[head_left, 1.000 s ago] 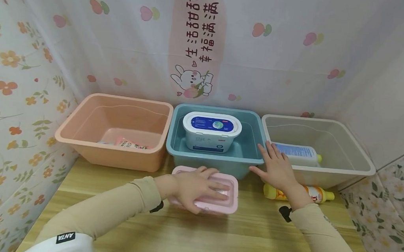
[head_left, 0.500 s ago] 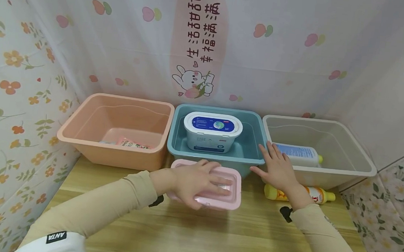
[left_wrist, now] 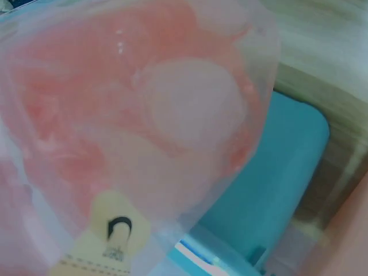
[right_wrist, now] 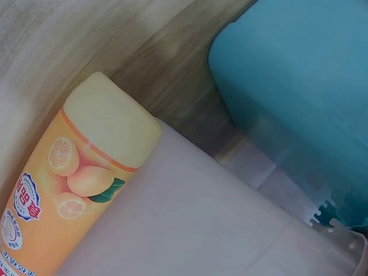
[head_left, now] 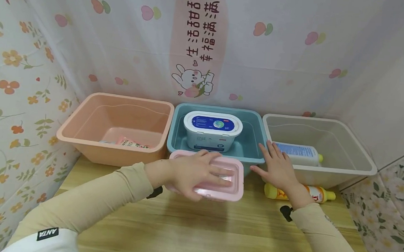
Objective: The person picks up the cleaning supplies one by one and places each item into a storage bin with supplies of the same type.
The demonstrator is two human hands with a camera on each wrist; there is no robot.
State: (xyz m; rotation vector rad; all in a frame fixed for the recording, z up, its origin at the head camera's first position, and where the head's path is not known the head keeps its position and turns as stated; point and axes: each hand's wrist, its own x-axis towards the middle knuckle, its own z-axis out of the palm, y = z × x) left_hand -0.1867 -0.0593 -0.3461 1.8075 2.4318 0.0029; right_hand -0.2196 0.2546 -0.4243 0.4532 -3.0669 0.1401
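Note:
My left hand point(head_left: 194, 175) grips a pink lidded plastic box point(head_left: 237, 182) from above, its fingers spread across the lid and the thumb at the near edge. The box hangs above the table, just in front of the blue bin point(head_left: 250, 160). In the left wrist view, the box's pinkish, translucent side point(left_wrist: 190, 109) fills much of the picture. My right hand point(head_left: 278, 167) rests with straight fingers where the blue bin meets the grey bin point(head_left: 337, 171). Inside the blue bin stands a white tub point(head_left: 211, 136) with a blue label on its lid.
A yellow-orange bottle point(head_left: 319, 194) lies on the wooden table point(head_left: 214, 237) before the grey bin; the right wrist view shows its fruit label point(right_wrist: 86, 178). A white bottle point(head_left: 301, 155) lies in the grey bin. At left, the peach bin point(head_left: 111, 148) holds a pink packet point(head_left: 131, 142).
My left hand has raised the pink box off the table and carried it forward to the blue bin's front. My right hand has stayed in place.

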